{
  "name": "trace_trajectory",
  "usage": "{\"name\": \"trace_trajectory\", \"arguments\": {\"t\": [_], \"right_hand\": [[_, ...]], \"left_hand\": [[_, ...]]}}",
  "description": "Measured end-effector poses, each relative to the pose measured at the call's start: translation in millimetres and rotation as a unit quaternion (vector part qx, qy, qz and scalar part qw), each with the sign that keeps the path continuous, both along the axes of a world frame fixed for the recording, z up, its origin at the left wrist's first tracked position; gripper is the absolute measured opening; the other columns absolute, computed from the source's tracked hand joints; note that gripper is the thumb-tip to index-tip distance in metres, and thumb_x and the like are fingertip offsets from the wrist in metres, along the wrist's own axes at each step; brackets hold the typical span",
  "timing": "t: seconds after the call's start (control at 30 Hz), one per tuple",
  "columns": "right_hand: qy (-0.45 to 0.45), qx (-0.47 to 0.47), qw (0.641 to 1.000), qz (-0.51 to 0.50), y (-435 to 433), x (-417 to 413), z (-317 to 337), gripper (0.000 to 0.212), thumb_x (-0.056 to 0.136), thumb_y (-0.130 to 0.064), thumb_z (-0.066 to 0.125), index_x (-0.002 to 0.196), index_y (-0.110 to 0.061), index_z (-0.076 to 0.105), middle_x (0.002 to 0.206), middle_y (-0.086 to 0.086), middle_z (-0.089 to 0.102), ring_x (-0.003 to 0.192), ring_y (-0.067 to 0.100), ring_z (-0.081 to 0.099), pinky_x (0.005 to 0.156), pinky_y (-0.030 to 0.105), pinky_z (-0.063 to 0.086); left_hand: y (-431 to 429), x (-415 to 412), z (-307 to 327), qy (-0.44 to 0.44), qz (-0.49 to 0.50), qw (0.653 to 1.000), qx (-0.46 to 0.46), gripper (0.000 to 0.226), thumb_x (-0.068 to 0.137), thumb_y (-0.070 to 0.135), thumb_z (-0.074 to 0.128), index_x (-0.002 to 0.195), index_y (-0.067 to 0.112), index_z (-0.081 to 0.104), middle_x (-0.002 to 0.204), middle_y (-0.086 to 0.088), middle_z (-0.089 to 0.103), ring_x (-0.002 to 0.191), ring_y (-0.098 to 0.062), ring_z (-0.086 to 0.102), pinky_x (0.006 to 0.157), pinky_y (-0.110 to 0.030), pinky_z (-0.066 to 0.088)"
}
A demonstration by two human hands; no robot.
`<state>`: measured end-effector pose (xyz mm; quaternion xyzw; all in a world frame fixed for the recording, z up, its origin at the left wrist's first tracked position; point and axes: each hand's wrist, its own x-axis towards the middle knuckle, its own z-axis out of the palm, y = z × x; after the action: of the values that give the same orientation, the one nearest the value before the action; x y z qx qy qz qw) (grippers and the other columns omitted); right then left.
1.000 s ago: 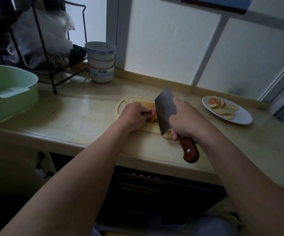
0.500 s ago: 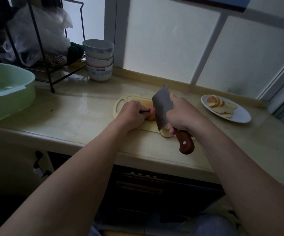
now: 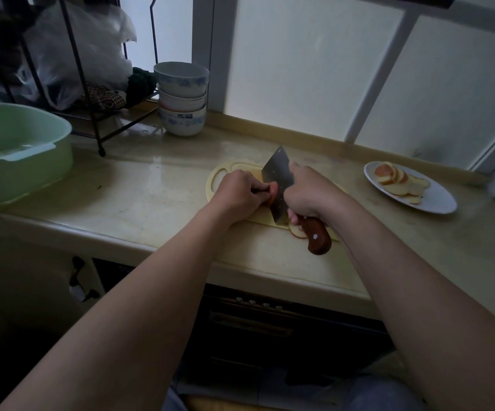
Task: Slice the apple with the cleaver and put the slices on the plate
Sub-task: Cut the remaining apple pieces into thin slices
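**Cleaver at the apple, mid-board**

Your left hand (image 3: 237,194) curls its fingers over the apple (image 3: 273,191) on the cutting board (image 3: 217,178). The cleaver (image 3: 277,173) stands blade-down against it, your right hand (image 3: 311,194) gripping its wooden handle. Cut slices (image 3: 397,183) lie on the plate (image 3: 443,203), far right

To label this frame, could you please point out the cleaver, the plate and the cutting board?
cleaver (image 3: 276,176): head view, flat of the blade.
plate (image 3: 440,198): head view, bare right side.
cutting board (image 3: 247,167): head view, bare far edge.
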<state>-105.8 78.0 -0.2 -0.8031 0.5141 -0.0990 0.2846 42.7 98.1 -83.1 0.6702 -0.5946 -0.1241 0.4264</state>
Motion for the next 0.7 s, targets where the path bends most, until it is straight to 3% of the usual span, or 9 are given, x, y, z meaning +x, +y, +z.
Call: {"name": "trace_trajectory", "arguments": {"t": [0.13,0.27,0.37,0.4,0.47,0.53,0.6,0.7], "right_hand": [[0.005,-0.006,1.000,0.003,-10,8,-2,0.072,0.102,-0.005,0.046,0.165,-0.020,0.015,0.123,0.023,0.067,0.053,0.014,0.064,0.050,0.029,0.053],[0.009,-0.005,1.000,0.009,-7,2,-6,0.080,0.100,-0.002,0.046,0.167,-0.024,0.007,0.122,0.022,0.068,0.055,0.015,0.065,0.051,0.029,0.053],[0.003,0.029,1.000,0.006,-2,-14,-6,0.081,0.092,0.006,0.042,0.163,-0.026,0.022,0.086,0.016,0.073,0.049,0.018,0.063,0.047,0.029,0.052],[0.002,0.042,0.999,0.008,-1,-20,-4,0.075,0.091,0.007,0.042,0.158,-0.023,0.032,0.071,0.014,0.071,0.048,0.019,0.062,0.048,0.030,0.052],[-0.012,0.052,0.999,0.010,3,-32,4,0.058,0.091,0.007,0.041,0.143,-0.018,0.048,0.061,0.013,0.068,0.049,0.021,0.062,0.048,0.032,0.053],[-0.042,0.027,0.999,-0.002,5,-36,8,0.057,0.092,0.006,0.040,0.142,-0.019,0.051,0.068,0.015,0.070,0.048,0.020,0.063,0.048,0.031,0.053],[-0.060,-0.017,0.998,-0.013,3,-35,9,0.076,0.091,0.004,0.040,0.161,-0.025,0.031,0.085,0.016,0.073,0.047,0.016,0.067,0.048,0.028,0.053],[-0.088,-0.030,0.995,-0.025,-2,-29,5,0.091,0.091,0.003,0.041,0.168,-0.033,0.009,0.108,0.019,0.071,0.046,0.012,0.068,0.048,0.026,0.053]], "left_hand": [[1,-1,2,-0.004,-0.002,1.000,0.007,0.020,0.093,0.031,0.070,0.108,0.021,0.079,0.087,0.000,0.072,0.082,-0.015,0.061,0.080,-0.035,0.053],[3,-2,2,0.001,-0.001,1.000,0.000,0.019,0.092,0.031,0.071,0.107,0.022,0.079,0.074,0.016,0.064,0.075,-0.006,0.059,0.077,-0.029,0.051],[3,-2,2,0.005,0.006,1.000,-0.001,0.020,0.092,0.032,0.072,0.108,0.024,0.079,0.074,0.020,0.061,0.073,0.000,0.056,0.074,-0.022,0.047],[3,-2,2,0.004,0.009,1.000,0.000,0.020,0.092,0.033,0.072,0.108,0.025,0.079,0.076,0.017,0.063,0.074,0.000,0.056,0.074,-0.021,0.045],[2,-2,1,-0.002,0.011,1.000,0.003,0.020,0.092,0.034,0.072,0.108,0.026,0.079,0.083,0.011,0.067,0.078,-0.005,0.058,0.075,-0.023,0.045],[2,-2,1,-0.007,0.008,1.000,0.004,0.019,0.092,0.032,0.071,0.108,0.025,0.079,0.083,0.012,0.066,0.082,-0.008,0.060,0.078,-0.024,0.047],[2,-2,1,-0.009,0.005,1.000,0.007,0.020,0.093,0.027,0.071,0.111,0.022,0.078,0.084,0.013,0.065,0.085,-0.010,0.062,0.081,-0.026,0.050],[3,-2,2,-0.007,0.003,1.000,0.011,0.022,0.093,0.026,0.070,0.114,0.020,0.077,0.092,0.008,0.067,0.089,-0.012,0.061,0.086,-0.030,0.052]]}}
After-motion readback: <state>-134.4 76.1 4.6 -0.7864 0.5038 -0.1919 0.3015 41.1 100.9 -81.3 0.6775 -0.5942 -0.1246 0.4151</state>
